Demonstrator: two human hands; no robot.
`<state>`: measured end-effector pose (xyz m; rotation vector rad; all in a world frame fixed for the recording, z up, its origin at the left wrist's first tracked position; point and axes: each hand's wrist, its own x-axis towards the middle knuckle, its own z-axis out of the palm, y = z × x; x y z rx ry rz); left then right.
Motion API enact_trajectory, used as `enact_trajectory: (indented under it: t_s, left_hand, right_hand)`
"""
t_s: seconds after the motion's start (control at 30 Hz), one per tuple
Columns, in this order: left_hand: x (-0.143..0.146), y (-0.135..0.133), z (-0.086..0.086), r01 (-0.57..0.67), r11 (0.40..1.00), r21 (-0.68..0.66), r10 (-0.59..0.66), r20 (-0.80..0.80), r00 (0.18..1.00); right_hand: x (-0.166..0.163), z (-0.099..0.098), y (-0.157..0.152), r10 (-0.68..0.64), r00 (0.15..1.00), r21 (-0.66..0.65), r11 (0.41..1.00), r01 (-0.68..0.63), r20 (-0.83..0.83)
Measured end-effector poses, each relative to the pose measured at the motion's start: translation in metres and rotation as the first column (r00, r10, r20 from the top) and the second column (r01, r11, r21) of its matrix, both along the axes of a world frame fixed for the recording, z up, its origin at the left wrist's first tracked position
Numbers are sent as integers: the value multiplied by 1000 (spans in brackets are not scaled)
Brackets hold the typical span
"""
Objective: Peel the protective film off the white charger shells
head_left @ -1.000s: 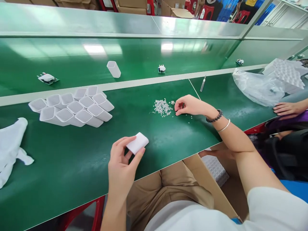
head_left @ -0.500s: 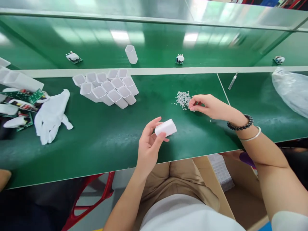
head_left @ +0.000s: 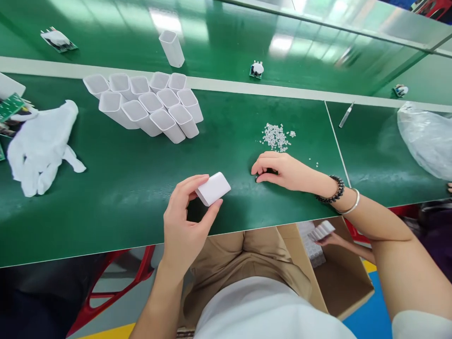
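My left hand (head_left: pixel 187 212) grips a white plastic housing (head_left: pixel 213 189) between thumb and fingers, tilted above the green bench. To its right, my right hand (head_left: pixel 273 170) is closed in a pinch just over the bench top. What its fingertips hold, if anything, is too small to make out. Just beyond that hand lies a pile of small clear pieces (head_left: pixel 276 136), with a few strays around it. A cluster of open-ended white housings (head_left: pixel 148 108) stands further left on the bench.
A white glove (head_left: pixel 45 146) and circuit boards (head_left: pixel 12 110) lie at the left. Along the back are a single housing (head_left: pixel 172 49) and small circuit boards (head_left: pixel 257 69). A pen-like tool (head_left: pixel 346 115) and plastic bag (head_left: pixel 425 141) are at right. Another person's hand (head_left: pixel 332 239) reaches over a cardboard box (head_left: pixel 341 282).
My right hand has drawn back from the clear pieces towards the housing. My left hand has turned the housing and is gripping it by its sides. Another person's hand has appeared over the box.
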<state>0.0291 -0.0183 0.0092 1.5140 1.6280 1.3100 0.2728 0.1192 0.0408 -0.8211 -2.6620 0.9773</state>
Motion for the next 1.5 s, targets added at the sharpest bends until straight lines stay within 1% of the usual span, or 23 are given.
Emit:
enact_trajectory:
  t_s: [0.07, 0.17, 0.27, 0.33, 0.43, 0.5, 0.57, 0.6, 0.67, 0.7, 0.77, 0.83, 0.87, 0.93, 1.0, 1.07, 1.13, 1.2, 1.23, 1.3, 1.37, 1.4, 1.5]
  left_hand:
    - [0, 0, -1, 11, 1000, 4, -11, 9, 1000]
    - [0, 1, -1, 14, 1000, 12, -14, 17, 1000]
    - [0, 0, -1, 20, 1000, 22, -20, 26, 999]
    - [1, -1, -1, 16, 1000, 0, -15, 56, 998]
    - [6, -3, 1, -1, 998, -56, 9, 148, 989]
    - [9, -3, 4, 15, 996, -91, 8, 251, 968]
    - [12, -2, 8, 60, 989, -138, -1, 391, 920]
    - [13, -1, 10, 95, 982, -165, -5, 477, 879]
    - [14, 1, 14, 177, 961, -213, 1, 643, 766]
    - [15, 3, 16, 213, 949, -232, 16, 711, 703]
    - [17, 5, 19, 261, 934, -246, 47, 805, 592]
    - [20, 8, 21, 276, 930, -242, 61, 843, 534]
    - [23, 9, 21, 277, 933, -229, 52, 849, 525]
    - [28, 11, 21, 271, 944, -189, 15, 844, 537]
    - [33, 12, 20, 264, 955, -136, -34, 833, 552]
    - [35, 13, 18, 297, 951, -89, -87, 843, 530]
    - [34, 13, 17, 369, 927, -68, -132, 861, 491]
    - [32, 14, 15, 433, 899, -70, -161, 867, 472]
    - [30, 14, 15, 455, 887, -78, -171, 860, 480]
    - [27, 15, 15, 475, 874, -99, -193, 827, 528]
    - [25, 16, 15, 467, 877, -109, -209, 790, 577]
    - [24, 17, 15, 464, 879, -108, -215, 780, 588]
    - [23, 19, 16, 492, 864, -109, -217, 801, 559]
  right_hand:
    - [3, 3, -2, -80, 997, -65, 995, 79, -11]
    - [6, 3, -7, -162, 987, -56, 985, 161, -15]
    - [6, 0, -12, -159, 987, -14, 987, 158, -33]
    - [4, -3, -13, -155, 987, 8, 988, 156, -44]
    - [1, -7, -13, -146, 988, 54, 987, 148, -49]
    - [-1, -10, -14, -126, 991, 103, 986, 129, -35]
    - [-2, -13, -14, -105, 994, 165, 981, 104, -5]
    - [-3, -14, -15, -96, 995, 199, 976, 92, 13]
    - [-4, -16, -17, -87, 996, 242, 967, 76, 33]
    - [-4, -15, -18, -88, 996, 241, 967, 79, 26]
    - [-6, -11, -24, -100, 995, 191, 976, 102, -22]
    - [-8, -4, -33, -125, 986, 86, 987, 135, -109]
    - [-10, 1, -38, -142, 977, 15, 989, 147, -161]
    - [-13, 9, -51, -184, 944, -152, 978, 146, -274]
    - [-17, 14, -62, -244, 895, -311, 942, 128, -373]
    - [-21, 17, -69, -305, 843, -415, 903, 109, -443]
    - [-23, 17, -72, -353, 806, -476, 874, 102, -476]
    - [-23, 16, -72, -384, 785, -519, 850, 94, -486]
    - [-23, 15, -71, -400, 779, -539, 837, 95, -482]
    - [-22, 13, -69, -431, 767, -576, 812, 98, -476]
    - [-22, 13, -67, -459, 746, -606, 790, 93, -483]
    - [-22, 14, -66, -469, 734, -618, 781, 86, -491]
    - [-25, 17, -63, -477, 717, -644, 763, 51, -508]
